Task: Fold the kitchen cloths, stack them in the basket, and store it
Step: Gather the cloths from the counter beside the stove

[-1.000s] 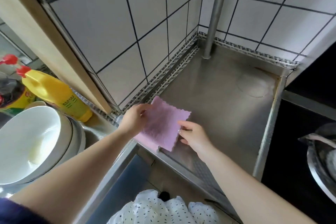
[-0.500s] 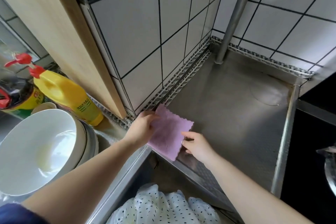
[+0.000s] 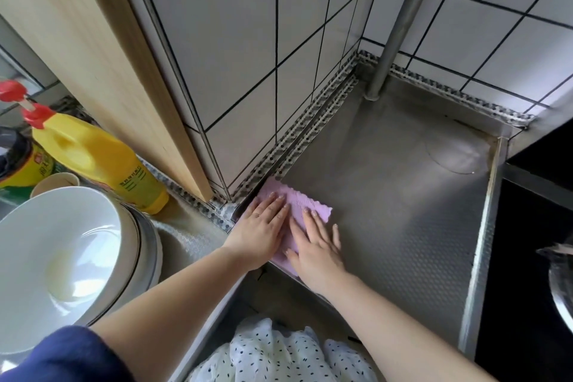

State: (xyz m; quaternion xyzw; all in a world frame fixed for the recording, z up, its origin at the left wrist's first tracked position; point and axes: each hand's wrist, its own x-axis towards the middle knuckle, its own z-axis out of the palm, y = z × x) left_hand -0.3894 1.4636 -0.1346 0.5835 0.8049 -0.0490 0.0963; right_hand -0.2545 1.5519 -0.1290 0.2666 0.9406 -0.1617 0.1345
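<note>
**Both palms flat on the pink cloth**

Nearest you, a spotted white fabric (image 3: 279, 353) sits at the bottom edge, and your navy sleeve (image 3: 62, 357) shows at lower left. Your left hand (image 3: 260, 231) lies flat, fingers straight, pressing the left part of the pink cloth (image 3: 305, 200). Your right hand (image 3: 314, 253) is flat beside it, fingers spread, covering the cloth's near right part. The cloth rests on the steel tabletop (image 3: 403, 211), at its near left corner, against the tiled wall (image 3: 242, 40). To your left, white bowls (image 3: 62, 257) are stacked, a yellow bottle (image 3: 102, 161) just beyond. At the far corner, a metal pole (image 3: 393, 31) stands upright.
</note>
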